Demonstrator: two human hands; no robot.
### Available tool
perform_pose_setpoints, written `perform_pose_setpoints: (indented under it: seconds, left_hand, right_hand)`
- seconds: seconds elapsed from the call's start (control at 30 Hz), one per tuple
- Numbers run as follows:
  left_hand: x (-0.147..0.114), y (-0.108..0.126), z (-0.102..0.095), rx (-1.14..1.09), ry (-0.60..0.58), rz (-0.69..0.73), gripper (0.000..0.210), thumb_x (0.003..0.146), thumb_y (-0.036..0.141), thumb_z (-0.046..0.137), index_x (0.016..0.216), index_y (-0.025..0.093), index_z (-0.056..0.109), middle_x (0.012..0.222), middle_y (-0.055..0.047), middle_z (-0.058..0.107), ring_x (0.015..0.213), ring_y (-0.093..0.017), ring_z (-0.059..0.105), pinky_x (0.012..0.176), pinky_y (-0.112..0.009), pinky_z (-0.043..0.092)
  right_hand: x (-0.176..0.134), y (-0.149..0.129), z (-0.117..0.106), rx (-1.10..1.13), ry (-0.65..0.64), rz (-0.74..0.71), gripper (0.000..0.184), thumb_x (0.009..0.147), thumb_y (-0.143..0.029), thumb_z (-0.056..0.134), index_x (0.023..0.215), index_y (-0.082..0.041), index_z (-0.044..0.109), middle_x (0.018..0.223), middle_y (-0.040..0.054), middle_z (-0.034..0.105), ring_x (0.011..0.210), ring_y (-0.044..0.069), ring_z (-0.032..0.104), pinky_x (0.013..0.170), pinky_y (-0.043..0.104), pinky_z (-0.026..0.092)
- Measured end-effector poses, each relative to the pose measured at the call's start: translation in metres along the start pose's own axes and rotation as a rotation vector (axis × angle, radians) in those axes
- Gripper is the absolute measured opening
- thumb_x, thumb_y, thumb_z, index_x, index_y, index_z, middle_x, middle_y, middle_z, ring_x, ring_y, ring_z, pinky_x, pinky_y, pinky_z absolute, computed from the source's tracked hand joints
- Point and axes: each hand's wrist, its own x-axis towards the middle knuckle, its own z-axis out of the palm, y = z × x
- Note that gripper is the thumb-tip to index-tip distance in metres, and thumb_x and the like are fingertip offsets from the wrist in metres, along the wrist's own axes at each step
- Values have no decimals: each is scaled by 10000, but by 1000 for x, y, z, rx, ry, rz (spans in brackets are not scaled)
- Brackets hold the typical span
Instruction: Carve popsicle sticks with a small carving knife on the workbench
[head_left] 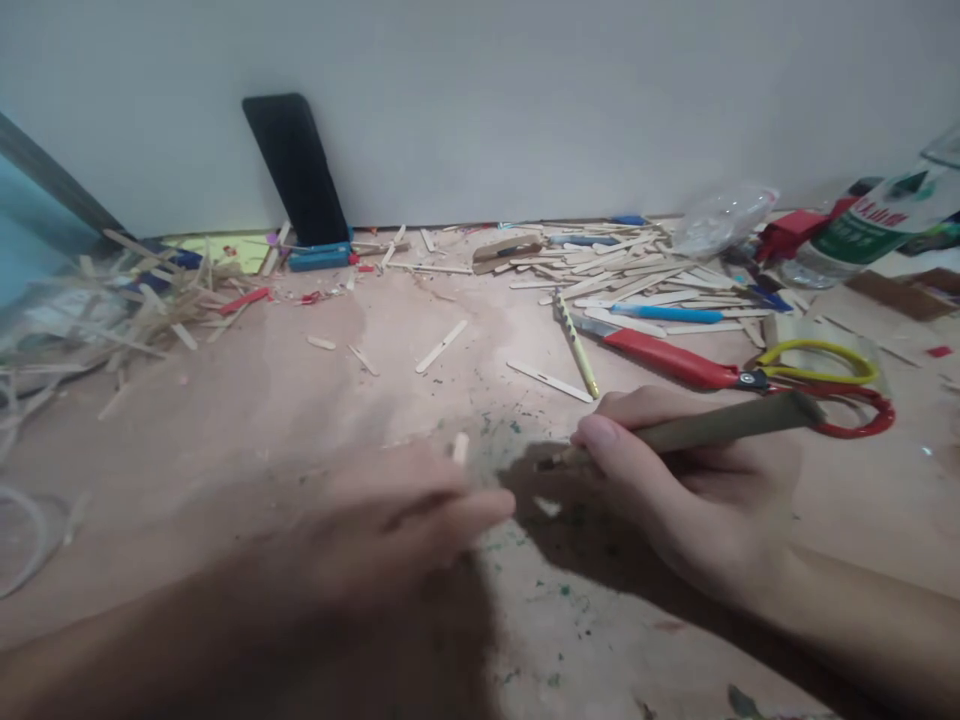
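My left hand [420, 510] is blurred by motion above the tabletop, its fingers closed. The pale end of a craft stick [460, 447] pokes out past its fingers; the rest is hidden by the hand. To the right, my right hand [675, 480] grips a pen-shaped tool [727, 420] with a thick olive-brown handle. Its narrow tip points left towards my left hand, and the kind of tip is too blurred to tell. Just beyond my hands lie loose craft sticks [551, 381] and a yellow patterned pencil-like stick [577, 350].
Red-and-yellow-handled scissors [675, 358] lie behind my right hand. A pile of craft sticks [622, 265], a blue pen [667, 313] and a plastic bottle [847, 235] stand or lie farther back. A phone [296, 165] leans on the wall. Wood scraps [180, 290] heap up left.
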Motion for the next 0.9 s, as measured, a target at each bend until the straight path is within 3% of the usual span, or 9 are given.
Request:
perform_pose_setpoints:
  seconds: [0.07, 0.23, 0.3, 0.37, 0.47, 0.6, 0.7, 0.8, 0.9]
  left_hand:
    - [0, 6, -4, 13, -51, 43, 211, 1343, 241, 623, 1357, 285, 829, 954, 54, 839, 788, -155, 823, 727, -248, 671]
    - [3, 1, -13, -23, -176, 68, 380, 1411, 529, 581, 1597, 228, 722, 1298, -91, 937, 1057, -223, 923, 928, -312, 759]
    - [6, -4, -18, -66, -166, 45, 472, 1356, 680, 679, 1554, 255, 737, 1300, -83, 926, 1046, -231, 900, 940, -337, 743]
    - [9, -7, -23, -64, -230, 35, 461, 1314, 716, 752, 1403, 264, 773, 1264, -60, 920, 1040, -248, 880, 936, -379, 708]
    - [9, -4, -26, -21, -317, -13, 331, 1363, 558, 701, 1317, 243, 795, 1289, -57, 914, 1076, -253, 882, 953, -413, 683]
    - [6, 0, -18, 28, -270, 23, 187, 1356, 270, 670, 1483, 198, 786, 1353, -71, 917, 1170, -250, 870, 1081, -418, 700]
    - [5, -3, -11, 63, -248, 139, 255, 1391, 197, 558, 1550, 147, 750, 1366, -85, 917, 1255, -242, 853, 1143, -397, 686]
    - [7, -8, -8, 116, -273, 229, 365, 1408, 149, 407, 1463, 166, 767, 1343, -82, 922, 1253, -253, 854, 1111, -421, 676]
    - [9, -10, -9, 111, -306, 214, 416, 1409, 152, 384, 1341, 211, 790, 1344, -70, 925, 1227, -249, 858, 1091, -415, 679]
  right_hand:
    - [2, 2, 1, -24, 16, 8, 295, 1146, -99, 814, 902, -264, 805, 713, -80, 803, 544, 82, 709, 526, 150, 563]
    - [1, 0, -2, -55, -38, 49, 311, 1128, -140, 857, 852, -285, 850, 681, -57, 803, 518, 122, 713, 487, 183, 579]
    - [-1, 0, -4, -54, -77, 77, 290, 1115, -149, 875, 869, -303, 880, 690, -49, 813, 515, 135, 706, 473, 203, 575]
    - [-4, 1, -6, -40, -109, 125, 259, 1113, -187, 912, 890, -318, 905, 715, -36, 826, 527, 151, 709, 469, 234, 573]
    - [-13, 5, -8, -17, -120, 211, 174, 1094, -370, 1029, 954, -326, 935, 775, 3, 845, 630, 220, 788, 496, 305, 615]
    - [-23, 10, -11, -9, -124, 262, 238, 1042, -527, 1094, 1048, -335, 954, 795, 19, 839, 716, 273, 837, 517, 346, 637]
    - [-24, 10, -13, -11, -134, 273, 232, 1044, -525, 1094, 1080, -339, 960, 802, 20, 841, 725, 276, 841, 520, 348, 638]
    - [-19, 6, -13, -16, -146, 263, 181, 1057, -469, 1084, 1065, -338, 960, 805, 16, 844, 710, 264, 832, 514, 339, 629]
    - [-12, 1, -10, -5, -159, 233, 178, 1125, -304, 979, 959, -343, 930, 774, -18, 836, 600, 192, 758, 488, 296, 582]
